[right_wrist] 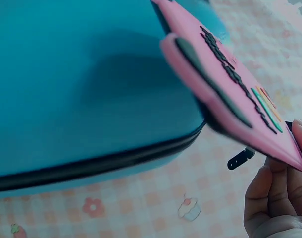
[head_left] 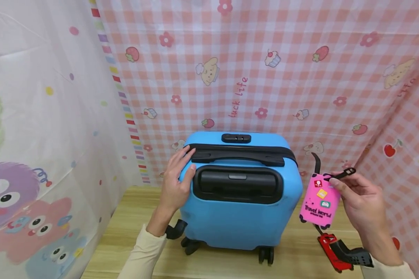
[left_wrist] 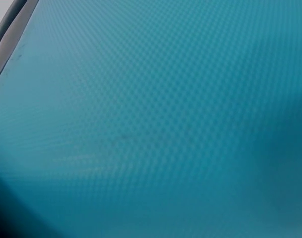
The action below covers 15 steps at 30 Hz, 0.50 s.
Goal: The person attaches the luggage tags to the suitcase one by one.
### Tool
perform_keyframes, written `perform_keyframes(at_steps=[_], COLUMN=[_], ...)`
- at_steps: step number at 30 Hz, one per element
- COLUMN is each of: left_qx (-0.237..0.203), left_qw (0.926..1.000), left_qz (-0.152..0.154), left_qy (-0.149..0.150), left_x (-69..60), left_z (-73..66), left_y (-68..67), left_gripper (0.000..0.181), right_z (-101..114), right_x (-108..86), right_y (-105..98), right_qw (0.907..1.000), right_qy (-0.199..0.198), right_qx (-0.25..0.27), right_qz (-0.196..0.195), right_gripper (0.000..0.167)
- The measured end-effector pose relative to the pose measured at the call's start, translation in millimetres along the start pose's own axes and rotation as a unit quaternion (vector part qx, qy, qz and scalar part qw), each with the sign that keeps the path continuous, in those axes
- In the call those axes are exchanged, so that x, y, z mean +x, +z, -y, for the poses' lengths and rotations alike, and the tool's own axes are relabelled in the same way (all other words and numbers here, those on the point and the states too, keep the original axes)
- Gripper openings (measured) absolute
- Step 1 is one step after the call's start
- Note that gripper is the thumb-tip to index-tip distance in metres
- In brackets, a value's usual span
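A blue suitcase (head_left: 237,226) stands upright on its wheels, with a black top handle (head_left: 237,155) and a recessed black panel on its near face. My left hand (head_left: 174,182) rests on its upper left corner, fingers extended over the edge. To the right of the case, my right hand (head_left: 364,203) pinches a pink luggage tag (head_left: 315,203) marked "Travel World" near its top. The tag's black strap (head_left: 345,173) is unfastened, its ends sticking out apart. In the right wrist view the pink tag (right_wrist: 230,94) hangs beside the case. Only blue shell (left_wrist: 151,119) fills most of the left wrist view.
A red luggage tag (head_left: 328,244) lies on the wood-patterned surface (head_left: 132,224) at the lower right, partly behind the right wrist's black camera mount (head_left: 350,254). A pink checked curtain (head_left: 286,89) hangs behind the case, and a white cartoon curtain (head_left: 56,128) on the left.
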<state>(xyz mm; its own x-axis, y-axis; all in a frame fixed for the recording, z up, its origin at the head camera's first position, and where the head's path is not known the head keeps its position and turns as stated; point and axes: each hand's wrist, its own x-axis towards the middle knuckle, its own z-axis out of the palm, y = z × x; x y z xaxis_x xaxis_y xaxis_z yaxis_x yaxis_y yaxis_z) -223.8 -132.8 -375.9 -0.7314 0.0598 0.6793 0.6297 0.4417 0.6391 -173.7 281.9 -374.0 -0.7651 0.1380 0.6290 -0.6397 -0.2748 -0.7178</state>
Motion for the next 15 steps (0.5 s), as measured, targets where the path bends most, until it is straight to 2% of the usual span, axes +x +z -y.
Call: perform_keyframes(at_steps=[4,7,10,15], left_qx=[-0.002,0.0,0.0,-0.001], left_qw=[1.0,1.0,1.0,0.9999], left_qz=[-0.001,0.003,0.007,0.01], left_qy=[-0.001,-0.002,-0.004,-0.006], left_x=[-0.1,-0.2,0.0,0.8], left_z=[1.0,0.6,-0.7,-1.7], left_y=[-0.1,-0.4,-1.3,-2.6], left_gripper=[0.042,0.042,0.042,0.042], right_z=[4,7,11,17], right_x=[5.5,8.1,9.7,8.7], right_y=[8,16,24,37], right_qw=[0.9974,0.9963,0.996,0.9957], right_qy=[-0.015,-0.018,-0.017,-0.005], right_qx=[0.06,0.063,0.048,-0.005], right_qz=[0.037,0.055,0.073,0.093], right_gripper=[0.022,0.024,0.024,0.023])
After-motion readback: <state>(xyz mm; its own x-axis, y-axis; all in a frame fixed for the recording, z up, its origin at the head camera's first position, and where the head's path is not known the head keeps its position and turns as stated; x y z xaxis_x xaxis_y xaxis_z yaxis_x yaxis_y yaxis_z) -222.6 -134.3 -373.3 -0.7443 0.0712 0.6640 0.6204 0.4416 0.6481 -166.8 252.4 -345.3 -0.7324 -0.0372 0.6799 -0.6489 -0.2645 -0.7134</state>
